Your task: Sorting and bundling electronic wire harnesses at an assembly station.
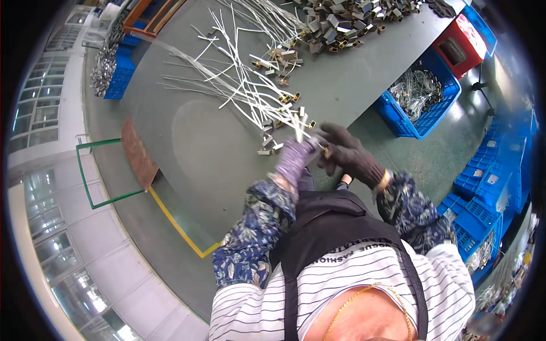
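Note:
In a purple glove, my left hand (294,162) is closed at the table's near edge, with white wires (301,132) coming out of its grip. My right hand (351,154), in a dark brown glove, is right beside it, fingers stretched and apart. A small gold-coloured tip (326,151) shows between the two hands; whether the right fingers touch it I cannot tell. Just beyond the left hand lies a loose bunch of white wires (242,91) with small metal box-shaped ends (266,139).
The grey table (193,136) carries a heap of metal box-shaped parts (347,25) at its far side. To the right are a blue crate (418,133) of wired parts, a red box (463,45) and stacked blue crates (483,176). A green metal frame (85,176) stands at left.

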Tool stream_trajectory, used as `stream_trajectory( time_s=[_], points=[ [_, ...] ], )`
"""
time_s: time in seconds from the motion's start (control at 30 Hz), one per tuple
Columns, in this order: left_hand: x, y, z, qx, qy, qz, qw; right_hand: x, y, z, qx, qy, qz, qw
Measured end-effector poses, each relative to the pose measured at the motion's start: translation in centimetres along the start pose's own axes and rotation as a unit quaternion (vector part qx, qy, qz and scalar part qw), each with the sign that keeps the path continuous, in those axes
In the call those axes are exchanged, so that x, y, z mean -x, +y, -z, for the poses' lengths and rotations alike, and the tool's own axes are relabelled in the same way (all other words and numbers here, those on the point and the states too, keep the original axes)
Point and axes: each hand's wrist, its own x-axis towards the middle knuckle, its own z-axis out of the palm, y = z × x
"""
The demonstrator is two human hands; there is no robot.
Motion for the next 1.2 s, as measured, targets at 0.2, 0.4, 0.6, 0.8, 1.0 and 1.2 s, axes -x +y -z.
stream_trajectory(
  time_s=[0.2, 0.4, 0.6, 0.8, 1.0, 1.2],
  points=[
    [-2.2, 5.9, 9.8, -0.374, 0.134, 0.011, 0.918, -13.6, -2.1, -1.0, 0.146, 0.087, -0.023, 0.985],
    [-0.1, 6.5, 11.9, -0.013, 0.105, 0.016, 0.994, -23.8, 0.2, 1.4, 0.312, 0.011, 0.219, 0.924],
    [-1.6, 4.3, 3.7, 0.251, 0.007, -0.097, 0.963, -11.5, -2.8, 3.3, 0.466, 0.082, 0.336, 0.814],
    [-4.7, -1.8, -4.6, 0.384, -0.082, -0.017, 0.92, 5.5, 1.3, 4.8, 0.214, 0.034, -0.09, 0.972],
    [-6.8, -2.6, -5.0, 0.299, 0.023, 0.02, 0.954, 20.7, 9.2, 13.5, 0.263, 0.156, -0.373, 0.876],
    [-6.5, 6.5, -0.8, 0.297, 0.044, -0.203, 0.932, 24.9, 11.0, 16.6, 0.236, 0.23, -0.408, 0.851]
  ],
)
